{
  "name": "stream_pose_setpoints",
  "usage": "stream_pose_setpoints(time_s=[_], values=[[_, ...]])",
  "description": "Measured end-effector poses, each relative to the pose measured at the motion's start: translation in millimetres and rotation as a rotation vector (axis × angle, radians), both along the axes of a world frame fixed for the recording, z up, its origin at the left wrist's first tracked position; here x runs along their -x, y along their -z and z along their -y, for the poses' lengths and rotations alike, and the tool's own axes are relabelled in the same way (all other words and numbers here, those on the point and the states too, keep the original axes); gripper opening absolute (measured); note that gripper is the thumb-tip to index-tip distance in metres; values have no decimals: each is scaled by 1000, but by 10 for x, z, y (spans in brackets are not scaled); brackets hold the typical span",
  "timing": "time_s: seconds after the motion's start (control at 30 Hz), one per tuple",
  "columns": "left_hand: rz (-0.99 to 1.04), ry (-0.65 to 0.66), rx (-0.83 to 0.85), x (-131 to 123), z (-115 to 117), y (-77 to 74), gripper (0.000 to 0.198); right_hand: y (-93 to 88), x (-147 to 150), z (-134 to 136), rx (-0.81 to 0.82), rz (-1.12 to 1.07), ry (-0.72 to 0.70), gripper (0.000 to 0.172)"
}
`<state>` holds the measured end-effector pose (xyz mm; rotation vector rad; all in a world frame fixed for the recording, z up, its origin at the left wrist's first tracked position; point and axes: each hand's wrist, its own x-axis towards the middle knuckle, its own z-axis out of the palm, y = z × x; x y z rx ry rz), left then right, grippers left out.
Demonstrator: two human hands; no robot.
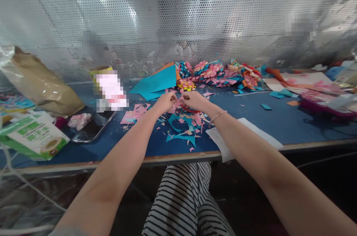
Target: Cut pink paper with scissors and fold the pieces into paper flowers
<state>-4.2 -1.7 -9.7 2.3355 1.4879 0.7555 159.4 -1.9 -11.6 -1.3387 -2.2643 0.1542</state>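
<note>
Both hands meet above the middle of the blue table, with a small pink piece (177,103) between their fingertips. My left hand (167,101) is closed on its left side. From the right, my right hand (192,100) pinches the same piece. Beneath and in front of the hands lie pink and blue scraps (181,124), with a curved blue offcut (182,138) nearest the table's edge. A red item, partly hidden, shows just under my right hand. Behind the hands are blue sheets (157,81) and a row of colourful paper flower bunches (213,72).
A brown bag (41,83), a green and white carton (35,137), a dark phone (96,126) and a yellow roll (100,70) stand or lie left. White paper (251,132) lies under my right forearm. A purple tray (326,109) is right. A perforated metal screen (178,13) rises behind.
</note>
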Motion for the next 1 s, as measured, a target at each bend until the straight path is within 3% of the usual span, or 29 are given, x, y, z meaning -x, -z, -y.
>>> stream_pose_setpoints(time_s=[0.33, 0.73, 1.0], values=[[32, -43, 17, -6, 31, -23, 16, -25, -1, 44, 9, -118, -22, 22], [18, -40, -66, -16, -14, 1, 8, -4, -5, 6, -52, -78, -3, 22], [54, -52, -58, -31, -23, -6, 6, -53, 0, 61, -10, -84, -19, 25]])
